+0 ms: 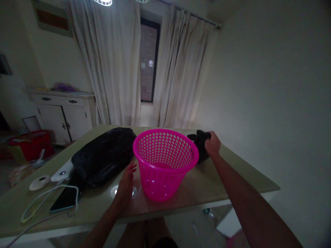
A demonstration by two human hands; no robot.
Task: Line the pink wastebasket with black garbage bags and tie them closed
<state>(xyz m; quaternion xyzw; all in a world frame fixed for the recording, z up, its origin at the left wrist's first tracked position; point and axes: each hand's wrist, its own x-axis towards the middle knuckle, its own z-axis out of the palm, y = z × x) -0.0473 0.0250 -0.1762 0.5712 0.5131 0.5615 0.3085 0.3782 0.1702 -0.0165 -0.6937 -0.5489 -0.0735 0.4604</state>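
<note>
A bright pink perforated plastic basket (161, 186) stands upright on the table in front of me, and no contents show inside it. On its right, my right hand (213, 144) is closed around a crumpled black plastic bag (200, 144), partly hidden behind the basket's rim. My left hand (126, 184) hovers just left of the basket with fingers apart, holding nothing; whether a fingertip touches the basket is unclear. A large, bulky black plastic bag (106, 155) lies on the table beyond my left hand.
A phone (67, 196), a looped white cable (49, 190) and two white devices, one of them rounded (39, 183), lie at the left of the pale table (207, 187). Behind are curtains (119, 69) and a white cabinet (64, 117). A wall borders the right.
</note>
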